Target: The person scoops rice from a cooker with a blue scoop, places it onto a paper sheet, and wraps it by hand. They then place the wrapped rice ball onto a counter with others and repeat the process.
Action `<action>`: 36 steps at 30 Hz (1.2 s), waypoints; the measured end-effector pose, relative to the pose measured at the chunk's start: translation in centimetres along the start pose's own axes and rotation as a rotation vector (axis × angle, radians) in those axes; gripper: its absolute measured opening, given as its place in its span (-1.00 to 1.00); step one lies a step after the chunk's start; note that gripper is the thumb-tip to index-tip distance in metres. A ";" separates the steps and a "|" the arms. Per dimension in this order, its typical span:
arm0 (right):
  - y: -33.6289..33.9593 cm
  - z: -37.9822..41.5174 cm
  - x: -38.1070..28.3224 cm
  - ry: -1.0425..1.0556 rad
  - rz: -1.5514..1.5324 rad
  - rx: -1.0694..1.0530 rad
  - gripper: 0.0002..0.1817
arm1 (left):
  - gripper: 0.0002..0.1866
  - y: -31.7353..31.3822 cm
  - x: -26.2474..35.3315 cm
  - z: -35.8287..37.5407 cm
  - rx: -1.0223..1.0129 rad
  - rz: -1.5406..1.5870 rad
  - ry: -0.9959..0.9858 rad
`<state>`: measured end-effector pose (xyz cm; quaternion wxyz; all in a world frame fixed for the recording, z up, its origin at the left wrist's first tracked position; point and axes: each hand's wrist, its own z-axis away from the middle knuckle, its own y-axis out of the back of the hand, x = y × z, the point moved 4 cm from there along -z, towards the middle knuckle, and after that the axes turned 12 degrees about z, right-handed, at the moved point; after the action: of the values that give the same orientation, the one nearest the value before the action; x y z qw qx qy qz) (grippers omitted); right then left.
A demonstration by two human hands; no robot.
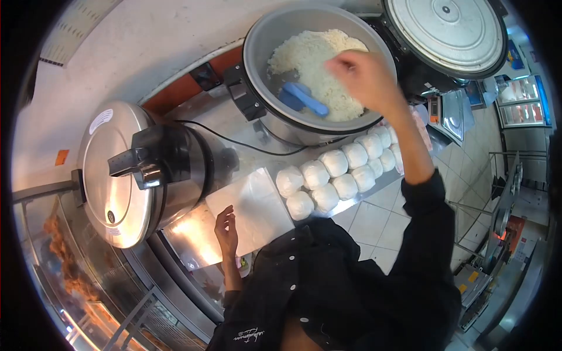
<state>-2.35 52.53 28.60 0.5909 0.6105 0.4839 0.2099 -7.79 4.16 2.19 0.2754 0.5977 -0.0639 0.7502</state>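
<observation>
Scoop handle end hidden under right hand in rice.

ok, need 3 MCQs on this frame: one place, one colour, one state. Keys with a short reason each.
1. Where does the left hand rest?
A. on the white sheet stack
B. in the open rice pot
C. on the closed cooker

2. Colour of the paddle in the rice?
A. red
B. blue
C. black

3. State of the lid of the rice pot?
A. shut
B. swung open
C. lying on the floor

Answers: 1 A, fingers lie on the sheets; 2 B, handle is plainly blue; 3 B, lid stands behind, rice exposed under the right hand.
</observation>
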 end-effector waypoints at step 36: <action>-15.6 -12.1 -2.0 0.265 0.683 -0.375 -0.87 | 0.00 -13.7 22.0 -13.1 -0.392 0.386 -0.376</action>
<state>-18.60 54.55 17.37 0.5210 0.5853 0.2787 0.5553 -15.33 28.61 15.84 0.2212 0.6381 -0.3689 0.6386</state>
